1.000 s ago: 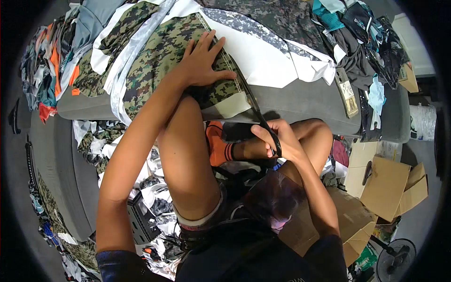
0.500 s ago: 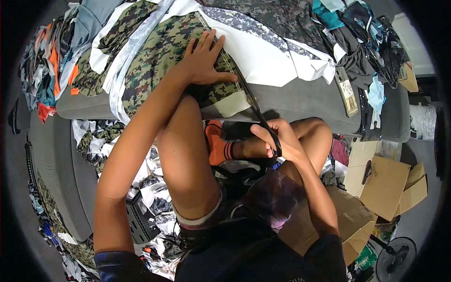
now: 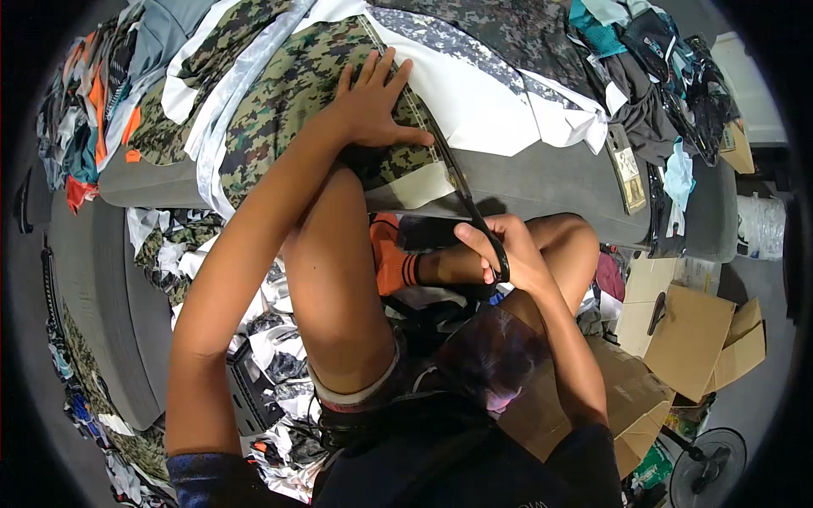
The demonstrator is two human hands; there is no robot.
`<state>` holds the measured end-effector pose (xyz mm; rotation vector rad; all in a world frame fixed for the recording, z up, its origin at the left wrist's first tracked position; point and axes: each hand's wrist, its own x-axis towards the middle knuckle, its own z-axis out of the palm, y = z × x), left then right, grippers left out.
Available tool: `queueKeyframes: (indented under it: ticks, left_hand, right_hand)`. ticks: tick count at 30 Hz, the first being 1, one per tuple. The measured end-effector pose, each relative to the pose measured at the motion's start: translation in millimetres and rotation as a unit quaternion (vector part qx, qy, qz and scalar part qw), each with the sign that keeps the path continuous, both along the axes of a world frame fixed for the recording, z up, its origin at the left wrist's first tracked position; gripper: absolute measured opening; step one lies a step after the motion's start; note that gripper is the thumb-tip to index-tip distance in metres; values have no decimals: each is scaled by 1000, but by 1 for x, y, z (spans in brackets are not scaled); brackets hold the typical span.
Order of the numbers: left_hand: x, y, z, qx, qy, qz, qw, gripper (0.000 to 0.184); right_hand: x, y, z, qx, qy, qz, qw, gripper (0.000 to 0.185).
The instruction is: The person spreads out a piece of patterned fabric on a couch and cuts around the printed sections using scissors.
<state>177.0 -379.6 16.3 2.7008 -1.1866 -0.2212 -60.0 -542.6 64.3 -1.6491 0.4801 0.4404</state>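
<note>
My left hand [image 3: 370, 106] lies flat with spread fingers on green camouflage fabric [image 3: 284, 106], at its right edge. A narrow pale strip with small marks [image 3: 412, 102] runs along that edge, under my fingertips and thumb. My right hand [image 3: 514, 251] is closed around the black handle of long scissors [image 3: 468, 199]. Their blades point up and away along the fabric's edge, close to my left thumb, and seem nearly together. A pale cream piece [image 3: 421, 186] sits at the fabric's near corner. White fabric [image 3: 483, 118] spreads just right of the edge.
The fabrics lie on a grey cushioned seat [image 3: 550, 199]. A phone-like object [image 3: 625, 169] rests on its right part, near black plastic bags [image 3: 703, 93]. Fabric scraps [image 3: 275, 339] cover the floor at left. Open cardboard boxes [image 3: 690, 339] and a fan [image 3: 707, 470] stand at right.
The view has shifted slightly. Both hands, the scissors and the camouflage fabric keep nearly the same places.
</note>
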Motion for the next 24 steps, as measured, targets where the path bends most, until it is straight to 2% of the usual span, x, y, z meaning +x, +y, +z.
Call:
queueKeyframes:
  ticks: [9, 13, 24]
  left_hand:
    - [1, -2, -1, -3, -4, 3, 1000, 129]
    - [-3, -4, 5, 50, -29, 21, 998, 126]
    - [-2, -3, 3, 36, -27, 17, 999, 126]
  right_hand:
    - [1, 2, 6, -13, 13, 2, 1000, 53]
    - [1, 2, 4, -4, 21, -9, 1000, 52]
    - [0, 2, 2, -8, 9, -2, 1000, 52]
